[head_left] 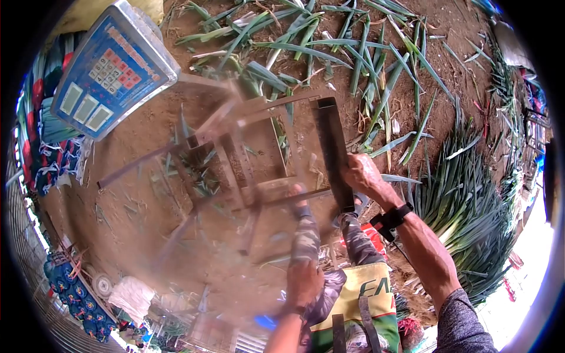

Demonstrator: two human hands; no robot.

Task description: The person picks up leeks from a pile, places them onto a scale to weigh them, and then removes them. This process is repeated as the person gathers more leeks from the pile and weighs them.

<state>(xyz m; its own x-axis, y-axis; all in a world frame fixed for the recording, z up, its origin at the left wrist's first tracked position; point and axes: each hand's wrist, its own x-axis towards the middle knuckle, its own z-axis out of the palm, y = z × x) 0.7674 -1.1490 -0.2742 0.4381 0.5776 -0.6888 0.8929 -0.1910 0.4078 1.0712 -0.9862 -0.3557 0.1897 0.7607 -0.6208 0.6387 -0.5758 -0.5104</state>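
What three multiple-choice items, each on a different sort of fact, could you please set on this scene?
1. Where does the weighing scale show in the picture?
A. upper left
B. lower right
C. bottom centre

2. What colour is the face of the weighing scale?
A. red
B. blue
C. yellow

3. What is the right hand doing?
A. hanging open with nothing in it
B. gripping the dark metal bar
C. pressing the keys of the scale

Answers:
1. A, since it sits tilted in the upper left corner of the view.
2. B, since the panel around its keys and displays is plainly blue.
3. B, since its fingers are closed round the lower end of the bar.
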